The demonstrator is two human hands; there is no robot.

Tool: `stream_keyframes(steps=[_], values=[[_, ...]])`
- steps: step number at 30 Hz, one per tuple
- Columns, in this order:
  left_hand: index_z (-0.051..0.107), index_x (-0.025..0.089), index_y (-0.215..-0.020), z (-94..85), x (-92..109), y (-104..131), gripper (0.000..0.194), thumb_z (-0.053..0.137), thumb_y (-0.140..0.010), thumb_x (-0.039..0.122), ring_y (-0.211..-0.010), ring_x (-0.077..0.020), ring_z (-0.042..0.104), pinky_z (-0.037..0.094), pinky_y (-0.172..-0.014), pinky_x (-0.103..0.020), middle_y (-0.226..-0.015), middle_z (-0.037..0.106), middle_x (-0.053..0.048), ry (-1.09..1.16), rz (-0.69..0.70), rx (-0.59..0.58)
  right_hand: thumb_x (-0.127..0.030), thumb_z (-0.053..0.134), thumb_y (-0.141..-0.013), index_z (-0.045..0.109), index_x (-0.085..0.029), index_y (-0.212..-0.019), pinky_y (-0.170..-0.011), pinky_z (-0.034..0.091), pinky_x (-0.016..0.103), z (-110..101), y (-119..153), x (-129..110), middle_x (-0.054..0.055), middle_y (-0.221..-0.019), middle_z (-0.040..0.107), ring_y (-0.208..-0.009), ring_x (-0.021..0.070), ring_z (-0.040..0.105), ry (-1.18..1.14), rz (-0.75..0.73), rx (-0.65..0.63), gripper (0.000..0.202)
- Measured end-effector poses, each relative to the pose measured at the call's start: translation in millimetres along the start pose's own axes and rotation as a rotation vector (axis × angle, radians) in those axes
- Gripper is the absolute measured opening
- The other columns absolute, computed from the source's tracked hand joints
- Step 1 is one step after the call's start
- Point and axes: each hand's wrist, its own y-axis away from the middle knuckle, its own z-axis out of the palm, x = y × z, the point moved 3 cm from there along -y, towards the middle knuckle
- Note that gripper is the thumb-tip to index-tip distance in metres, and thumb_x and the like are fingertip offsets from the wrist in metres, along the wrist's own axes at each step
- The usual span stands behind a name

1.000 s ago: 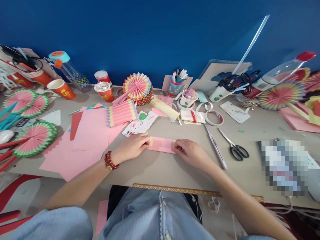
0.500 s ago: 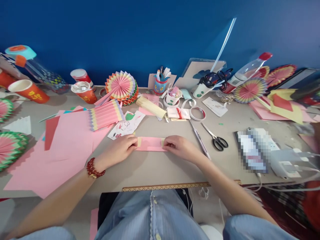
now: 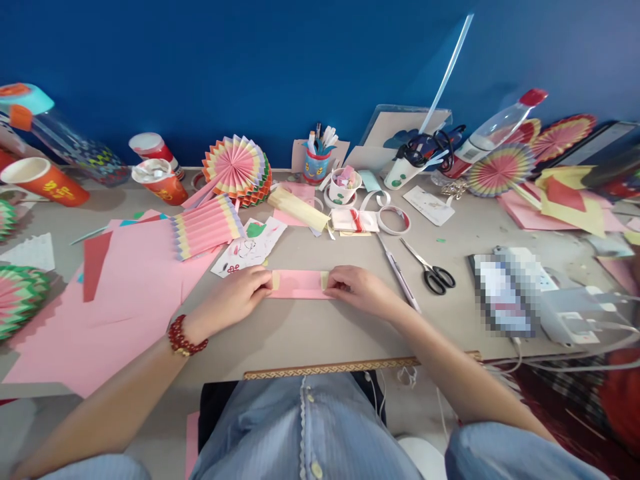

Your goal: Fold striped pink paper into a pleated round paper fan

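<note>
A folded strip of pink paper [image 3: 299, 285] with pale yellow bands near its ends lies crosswise on the desk in front of me. My left hand [image 3: 246, 291] pinches its left end, thumb and fingers pressed together. At the other end, my right hand [image 3: 356, 289] grips the strip the same way. Both fingertips partly cover the ends. Just beyond my left hand lies a white sheet with drawings [image 3: 250, 248]. To the right of my right hand are a slim pale cutter-like tool [image 3: 400, 273] and black-handled scissors [image 3: 434, 272], slightly open.
Large pink sheets [image 3: 135, 287] spread over the left side, with a pleated paper strip [image 3: 207, 228] on top. Behind stand a paper rosette [image 3: 235, 167], a pen cup [image 3: 317, 163] and red cups [image 3: 160, 183]. A tape roll [image 3: 394, 220] lies mid-desk; a phone [image 3: 505, 293] and cables are right.
The view has shifted slightly. My hands keep their hold on both ends of the pink paper strip, with little visible movement.
</note>
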Motion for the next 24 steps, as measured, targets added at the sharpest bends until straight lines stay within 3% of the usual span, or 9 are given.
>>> stream_keyframes(steps=[14,18,21,24], values=[[0.052,0.021,-0.081,0.7,0,1,0.016,0.043,-0.093,0.014,-0.081,-0.0171,0.058,0.041,-0.077,-0.03,-0.087,0.057,0.0,-0.003,-0.007,-0.004,-0.019,0.059,-0.093,0.057,-0.02,-0.08,-0.068,0.039,0.026,3,2,-2,0.001,-0.079,0.059,-0.072,0.0156,0.054,0.078,-0.014,0.017,0.013],[0.053,0.021,-0.083,2.5,-2,2,0.014,0.045,-0.093,0.015,-0.082,-0.0176,0.057,0.043,-0.076,-0.031,-0.087,0.058,0.0,-0.027,-0.015,0.016,-0.022,0.055,-0.096,0.058,-0.02,-0.088,-0.073,0.044,0.027,8,6,-2,0.005,-0.089,0.061,-0.08,0.0175,0.057,0.106,-0.06,0.05,0.009],[0.057,0.021,-0.096,3.2,0,5,0.014,0.044,-0.093,0.016,-0.087,-0.0187,0.058,0.045,-0.077,-0.031,-0.095,0.058,-0.002,-0.06,-0.009,0.05,-0.023,0.047,-0.1,0.062,-0.021,-0.103,-0.081,0.047,0.03,12,10,-1,0.008,-0.102,0.061,-0.091,0.0191,0.059,0.19,-0.109,0.087,0.016],[0.055,0.026,-0.126,4.6,7,8,0.037,0.039,-0.095,0.013,-0.094,-0.0192,0.057,0.047,-0.081,-0.031,-0.109,0.054,-0.005,-0.181,0.056,0.043,-0.016,0.042,-0.1,0.063,-0.029,-0.12,-0.086,0.046,0.032,17,14,0,0.007,-0.11,0.061,-0.096,0.02,0.059,0.357,-0.169,0.078,0.032]])
